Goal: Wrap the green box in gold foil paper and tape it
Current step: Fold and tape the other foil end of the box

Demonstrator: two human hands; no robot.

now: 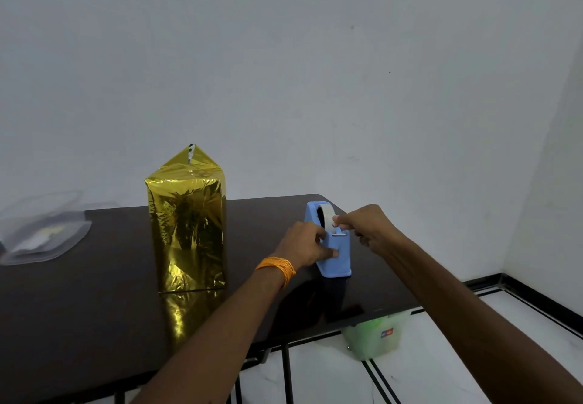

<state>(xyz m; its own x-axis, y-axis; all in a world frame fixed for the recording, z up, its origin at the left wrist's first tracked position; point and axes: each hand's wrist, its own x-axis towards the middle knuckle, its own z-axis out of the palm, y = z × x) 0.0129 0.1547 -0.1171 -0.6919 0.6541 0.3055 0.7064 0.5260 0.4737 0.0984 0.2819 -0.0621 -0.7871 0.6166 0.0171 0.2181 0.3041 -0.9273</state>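
I note the left hand (304,246) curled round the blue tape dispenser (337,260) on the worktop (94,309), thumb on its front face. The right hand (367,227) pinches the tape (329,216) at the roll. Left of these and apart from them, the foil-wrapped box (187,227) stands upright, top flap raised. Beyond, clear plastic packaging (41,233) lies at the far-left edge

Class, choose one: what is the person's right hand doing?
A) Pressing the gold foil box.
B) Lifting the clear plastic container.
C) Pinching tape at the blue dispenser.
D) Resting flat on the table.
C: the right hand pinches the clear tape on the blue plastic tape dispenser, which the left hand grips; the tall gold-foil-wrapped box stands apart.
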